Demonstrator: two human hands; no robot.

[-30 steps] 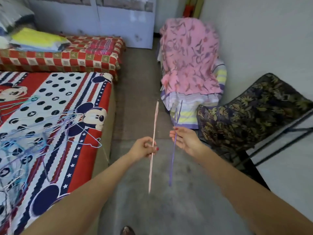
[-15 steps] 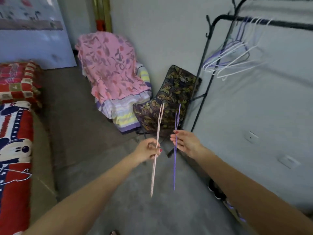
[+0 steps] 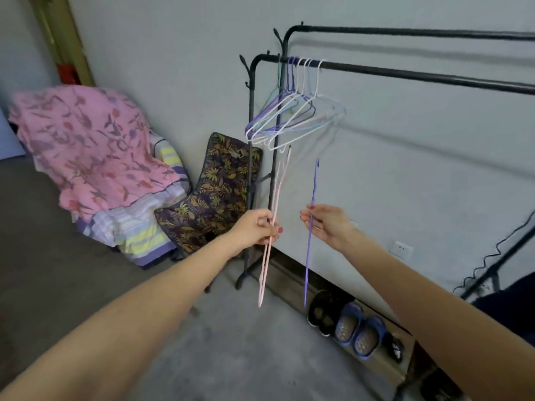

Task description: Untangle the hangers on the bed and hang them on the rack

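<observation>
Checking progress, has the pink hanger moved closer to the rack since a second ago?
Yes. The pink hanger, gripped in the left hand, now reaches up just below the hangers on the rack; earlier the rack was out of view.

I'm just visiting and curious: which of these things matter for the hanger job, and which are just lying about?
Part of the job:
- thin pink wire hanger, in left hand
- thin purple wire hanger, in right hand
- black metal clothes rack
- pale hangers already hung

Lying about:
- pink floral blanket
- leaf-patterned folding chair
- blue clogs
</observation>
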